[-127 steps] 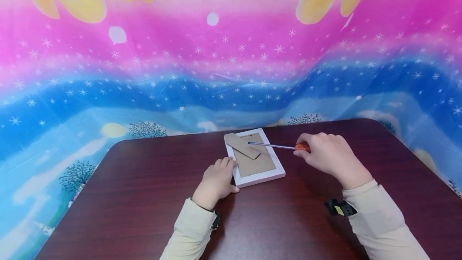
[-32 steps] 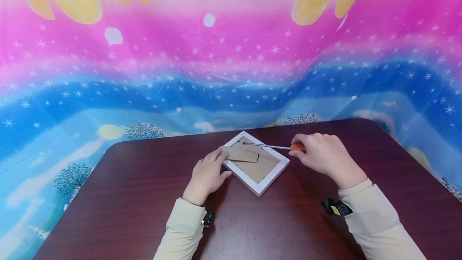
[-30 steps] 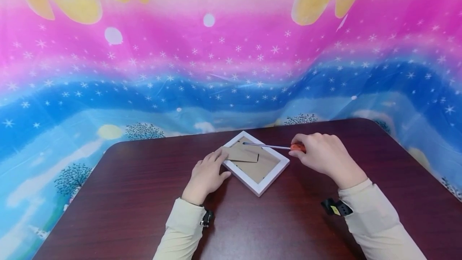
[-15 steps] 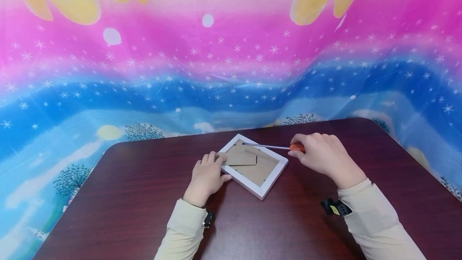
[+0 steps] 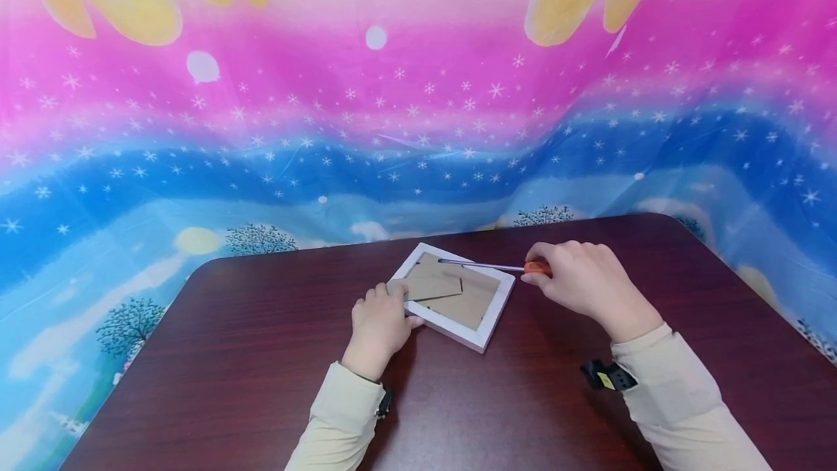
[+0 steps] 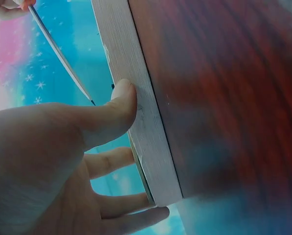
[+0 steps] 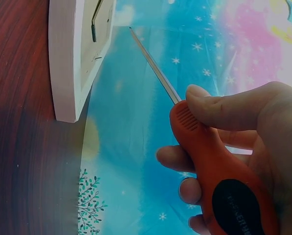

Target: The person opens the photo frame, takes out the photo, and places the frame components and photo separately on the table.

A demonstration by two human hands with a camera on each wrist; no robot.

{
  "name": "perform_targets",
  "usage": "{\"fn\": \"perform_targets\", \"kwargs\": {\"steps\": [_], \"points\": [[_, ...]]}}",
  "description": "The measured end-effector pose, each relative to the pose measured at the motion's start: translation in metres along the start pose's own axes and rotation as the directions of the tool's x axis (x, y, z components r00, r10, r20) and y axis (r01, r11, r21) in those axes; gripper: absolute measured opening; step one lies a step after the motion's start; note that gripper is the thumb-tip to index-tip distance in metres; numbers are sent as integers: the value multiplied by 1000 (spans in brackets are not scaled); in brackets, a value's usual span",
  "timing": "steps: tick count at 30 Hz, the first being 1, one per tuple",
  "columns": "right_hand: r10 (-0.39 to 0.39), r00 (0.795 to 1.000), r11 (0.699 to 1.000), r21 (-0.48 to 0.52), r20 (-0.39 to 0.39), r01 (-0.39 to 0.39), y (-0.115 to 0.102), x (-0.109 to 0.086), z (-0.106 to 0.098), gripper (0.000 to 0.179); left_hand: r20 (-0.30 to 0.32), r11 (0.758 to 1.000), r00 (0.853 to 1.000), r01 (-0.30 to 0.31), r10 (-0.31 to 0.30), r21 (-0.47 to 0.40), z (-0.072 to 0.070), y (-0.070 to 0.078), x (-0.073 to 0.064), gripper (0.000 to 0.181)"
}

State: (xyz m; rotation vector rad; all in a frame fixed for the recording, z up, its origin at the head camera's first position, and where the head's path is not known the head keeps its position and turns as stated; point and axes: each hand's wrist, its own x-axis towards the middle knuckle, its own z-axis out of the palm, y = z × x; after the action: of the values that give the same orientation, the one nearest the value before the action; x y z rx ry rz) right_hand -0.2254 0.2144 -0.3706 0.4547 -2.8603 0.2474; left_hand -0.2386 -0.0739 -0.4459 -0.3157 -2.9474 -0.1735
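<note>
A white picture frame (image 5: 498, 313) lies face down on the table, turned at an angle. Its brown backing board (image 5: 476, 307) shows, with small dark tabs along the edges and a stand flap (image 5: 433, 289) across it. My left hand (image 5: 379, 322) grips the frame's left corner; in the left wrist view the thumb (image 6: 122, 95) presses the side, with the other fingers around the corner. My right hand (image 5: 595, 286) holds a screwdriver by its orange handle (image 7: 199, 132). The shaft (image 5: 487, 265) reaches left over the frame, its tip above the board's far part.
The dark red-brown wooden table (image 5: 261, 347) has rounded far corners. Behind it hangs a pink and blue backdrop (image 5: 392, 129) with snowflakes. Black straps with small devices sit on both wrists, the right strap (image 5: 611, 376) showing a yellow patch.
The frame has turned counterclockwise and shifted slightly left, its flap swinging from slanted to nearly level. The left hand has shifted along with it. The right hand and screwdriver have hardly moved.
</note>
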Motion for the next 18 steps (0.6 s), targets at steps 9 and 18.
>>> {"fn": "perform_targets", "kwargs": {"steps": [9, 18], "points": [[0, 1000, 1000, -1, -7, 0, 1, 0, 0, 23, -21, 999, 999, 36, -36, 23, -2, 8, -2, 52], [-3, 1000, 1000, 4, -12, 3, 1, 0, -1, 23, -23, 982, 996, 91, -89, 164, -3, 16, -3, 57]]}}
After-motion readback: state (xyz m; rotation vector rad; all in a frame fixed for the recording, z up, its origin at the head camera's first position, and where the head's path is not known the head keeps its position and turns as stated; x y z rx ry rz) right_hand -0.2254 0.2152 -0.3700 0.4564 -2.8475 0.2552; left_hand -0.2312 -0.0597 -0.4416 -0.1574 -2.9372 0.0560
